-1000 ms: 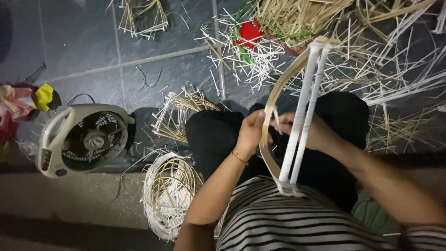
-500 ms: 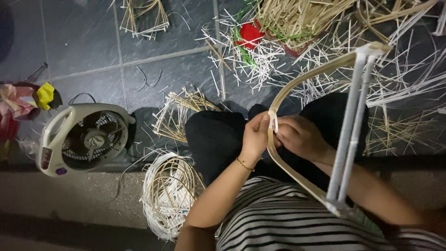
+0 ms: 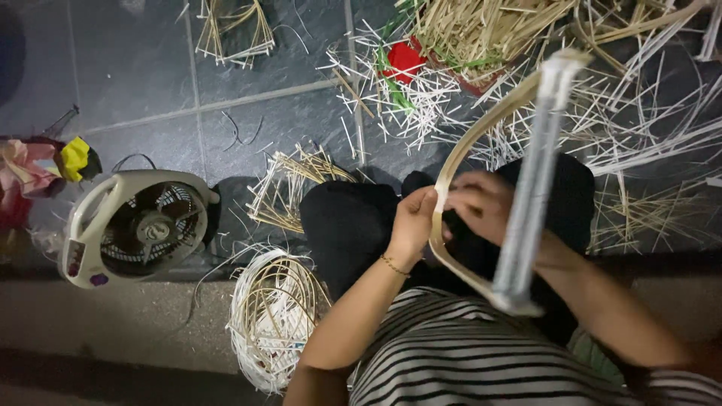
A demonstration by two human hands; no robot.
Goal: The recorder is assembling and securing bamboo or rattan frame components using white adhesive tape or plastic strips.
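At nine o'clock on the tiled floor point(image 3: 135, 68) lies a small white fan point(image 3: 139, 225), face up, with a crumple of pink and yellow stuff point(image 3: 45, 165) just beyond it at the edge. Toward seven o'clock a coil of pale cane strips point(image 3: 274, 319) sits beside my knee, and a loose fan of short splints point(image 3: 289, 188) lies just above it.

Coming to the middle, my left hand point(image 3: 414, 222) is closed on the bowed cane strip point(image 3: 462, 154), thumb and fingers pinched together on its curve where it passes over my dark-clad lap. My right hand point(image 3: 481, 203) is just across the bow from it, touching the same strip; its fingers curl inward, but whether they grip the cane or only press it I cannot tell, since motion blurs them. The strip arcs from one o'clock down to five o'clock, and both its ends meet a straight white bundle of rods point(image 3: 534, 180) that stands tilted like a bowstring across it.

As I judge it, the work is early: there is one bent hoop and its straight spine, with no weaving between them yet. At twelve to two o'clock the heap of cut splints point(image 3: 481, 30), around a red container point(image 3: 406, 60), looks barely used.
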